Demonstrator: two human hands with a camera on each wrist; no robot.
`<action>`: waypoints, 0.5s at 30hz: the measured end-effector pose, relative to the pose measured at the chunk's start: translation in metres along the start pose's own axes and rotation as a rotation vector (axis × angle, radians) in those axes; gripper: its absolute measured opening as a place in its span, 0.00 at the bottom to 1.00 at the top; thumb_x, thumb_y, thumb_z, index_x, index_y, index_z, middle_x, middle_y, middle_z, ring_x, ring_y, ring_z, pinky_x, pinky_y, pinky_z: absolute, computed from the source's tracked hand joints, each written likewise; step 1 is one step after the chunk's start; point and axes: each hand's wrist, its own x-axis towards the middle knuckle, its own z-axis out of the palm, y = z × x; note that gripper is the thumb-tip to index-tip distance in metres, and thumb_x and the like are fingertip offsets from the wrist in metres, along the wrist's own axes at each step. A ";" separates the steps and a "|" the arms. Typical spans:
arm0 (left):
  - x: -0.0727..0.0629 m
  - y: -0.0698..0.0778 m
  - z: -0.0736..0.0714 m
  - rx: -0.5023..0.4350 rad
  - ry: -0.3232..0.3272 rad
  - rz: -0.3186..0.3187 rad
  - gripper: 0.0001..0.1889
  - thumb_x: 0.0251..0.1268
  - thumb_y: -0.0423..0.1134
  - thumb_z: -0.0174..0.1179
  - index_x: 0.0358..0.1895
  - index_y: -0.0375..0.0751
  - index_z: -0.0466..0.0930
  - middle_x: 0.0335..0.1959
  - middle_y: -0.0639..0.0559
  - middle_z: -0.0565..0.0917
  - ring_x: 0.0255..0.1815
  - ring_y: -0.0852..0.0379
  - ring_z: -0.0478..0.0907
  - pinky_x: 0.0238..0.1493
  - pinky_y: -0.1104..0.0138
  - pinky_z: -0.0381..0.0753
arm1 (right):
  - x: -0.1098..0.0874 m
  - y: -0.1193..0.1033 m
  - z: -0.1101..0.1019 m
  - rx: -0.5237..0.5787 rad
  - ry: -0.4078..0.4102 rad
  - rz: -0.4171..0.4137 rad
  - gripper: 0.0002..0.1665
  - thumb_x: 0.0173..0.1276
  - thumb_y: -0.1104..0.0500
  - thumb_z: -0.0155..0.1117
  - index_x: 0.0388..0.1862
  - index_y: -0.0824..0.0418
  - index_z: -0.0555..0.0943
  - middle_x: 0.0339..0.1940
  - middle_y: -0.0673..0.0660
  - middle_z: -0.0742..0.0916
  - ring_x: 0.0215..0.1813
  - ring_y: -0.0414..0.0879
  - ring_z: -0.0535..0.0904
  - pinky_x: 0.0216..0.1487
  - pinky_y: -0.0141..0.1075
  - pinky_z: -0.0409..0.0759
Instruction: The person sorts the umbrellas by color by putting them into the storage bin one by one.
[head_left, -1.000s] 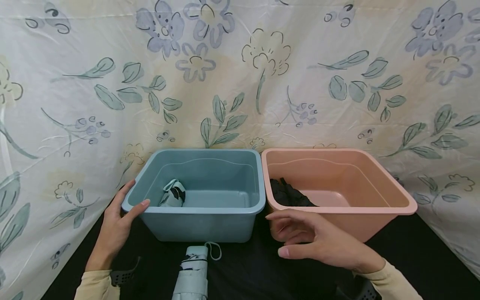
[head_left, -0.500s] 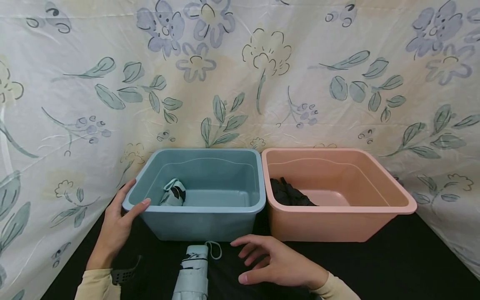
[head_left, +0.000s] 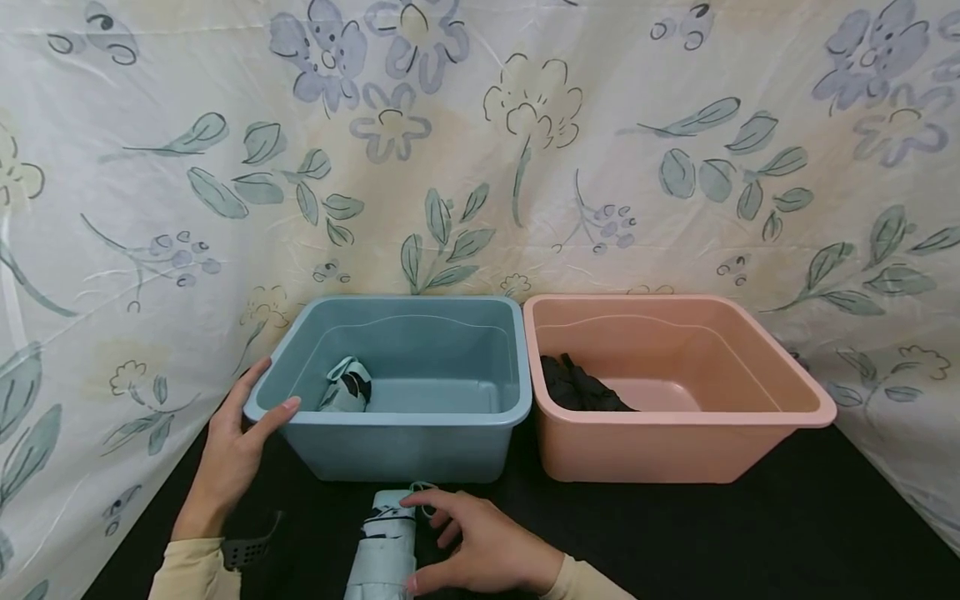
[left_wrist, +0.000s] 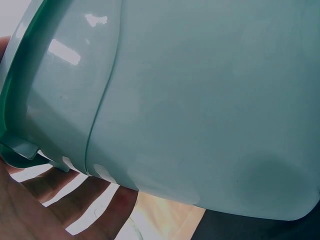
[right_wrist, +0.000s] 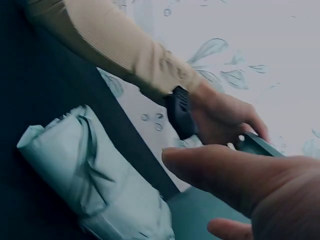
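My left hand (head_left: 228,458) holds the left front corner of a blue plastic bin (head_left: 397,450), thumb over the rim and fingers along the outer side. The left wrist view shows those fingers against the bin's wall (left_wrist: 200,110). A folded pale blue umbrella (head_left: 381,550) with a wrist loop lies in front of the bin. My right hand (head_left: 487,542) reaches over its right side, thumb and index finger spread apart at the umbrella's edge. In the right wrist view the umbrella (right_wrist: 100,175) lies beside the right thumb (right_wrist: 210,167), a gap between them.
Inside the blue bin lies a pale blue bundle (head_left: 348,390) with black markings and a loop. A pink bin (head_left: 637,450) stands right beside it, with a black crumpled fabric item (head_left: 581,387) inside. Behind both hangs a floral curtain (head_left: 480,150); black cloth (head_left: 675,542) covers the table.
My right hand has moved left from in front of the pink bin to the umbrella. The left hand has stayed on the blue bin's corner.
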 end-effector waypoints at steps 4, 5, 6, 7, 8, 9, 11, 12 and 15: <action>0.000 0.001 0.000 -0.001 -0.002 -0.003 0.42 0.76 0.46 0.57 0.84 0.48 0.43 0.79 0.30 0.50 0.72 0.28 0.55 0.65 0.28 0.55 | 0.007 -0.006 0.014 -0.023 0.036 0.072 0.36 0.63 0.55 0.75 0.70 0.43 0.75 0.53 0.49 0.79 0.45 0.39 0.78 0.44 0.34 0.79; 0.000 0.001 0.000 -0.001 -0.002 -0.004 0.42 0.76 0.46 0.57 0.84 0.48 0.43 0.79 0.30 0.50 0.72 0.28 0.55 0.65 0.28 0.55 | 0.009 -0.006 0.017 -0.030 0.039 0.084 0.36 0.63 0.55 0.75 0.70 0.43 0.75 0.52 0.48 0.78 0.44 0.39 0.77 0.42 0.34 0.78; 0.000 0.001 0.000 -0.002 -0.002 -0.004 0.42 0.76 0.46 0.57 0.84 0.48 0.43 0.79 0.30 0.50 0.72 0.28 0.55 0.65 0.28 0.55 | 0.011 -0.006 0.021 -0.035 0.041 0.100 0.36 0.63 0.55 0.75 0.70 0.42 0.75 0.51 0.47 0.77 0.44 0.39 0.76 0.41 0.34 0.78; 0.000 0.001 -0.001 -0.003 -0.002 -0.004 0.42 0.76 0.46 0.57 0.84 0.48 0.43 0.79 0.30 0.50 0.72 0.28 0.55 0.65 0.28 0.55 | 0.014 -0.005 0.024 -0.041 0.038 0.111 0.37 0.63 0.55 0.75 0.70 0.40 0.75 0.51 0.47 0.77 0.44 0.40 0.75 0.40 0.35 0.78; 0.000 0.001 -0.001 -0.005 -0.002 -0.004 0.42 0.76 0.46 0.57 0.84 0.47 0.43 0.79 0.30 0.50 0.72 0.28 0.55 0.65 0.28 0.55 | 0.016 -0.004 0.028 -0.048 0.036 0.123 0.37 0.63 0.55 0.76 0.70 0.39 0.75 0.51 0.48 0.76 0.44 0.41 0.73 0.40 0.36 0.78; 0.000 0.001 -0.001 -0.005 -0.002 -0.004 0.41 0.76 0.46 0.57 0.84 0.47 0.43 0.79 0.30 0.50 0.71 0.28 0.55 0.65 0.28 0.55 | 0.019 -0.003 0.030 -0.071 0.031 0.136 0.37 0.63 0.54 0.76 0.70 0.37 0.74 0.52 0.48 0.76 0.45 0.42 0.72 0.41 0.38 0.78; 0.000 0.001 -0.001 -0.004 -0.002 -0.002 0.41 0.76 0.46 0.57 0.84 0.47 0.43 0.79 0.30 0.50 0.71 0.28 0.55 0.65 0.27 0.55 | 0.024 0.000 0.036 -0.098 0.034 0.158 0.37 0.62 0.51 0.77 0.69 0.33 0.74 0.53 0.51 0.75 0.47 0.44 0.71 0.41 0.43 0.79; 0.000 0.001 -0.001 -0.004 -0.002 -0.001 0.41 0.76 0.46 0.57 0.84 0.47 0.43 0.79 0.30 0.50 0.71 0.28 0.55 0.64 0.28 0.55 | 0.027 0.002 0.039 -0.103 0.040 0.170 0.37 0.62 0.50 0.78 0.68 0.31 0.74 0.54 0.53 0.75 0.48 0.46 0.71 0.42 0.46 0.79; 0.000 0.001 -0.001 0.001 -0.003 -0.001 0.41 0.76 0.46 0.57 0.84 0.47 0.43 0.79 0.30 0.50 0.71 0.28 0.55 0.64 0.27 0.56 | 0.035 0.009 0.046 -0.138 0.059 0.195 0.38 0.59 0.46 0.79 0.67 0.26 0.74 0.58 0.59 0.74 0.50 0.52 0.74 0.43 0.55 0.79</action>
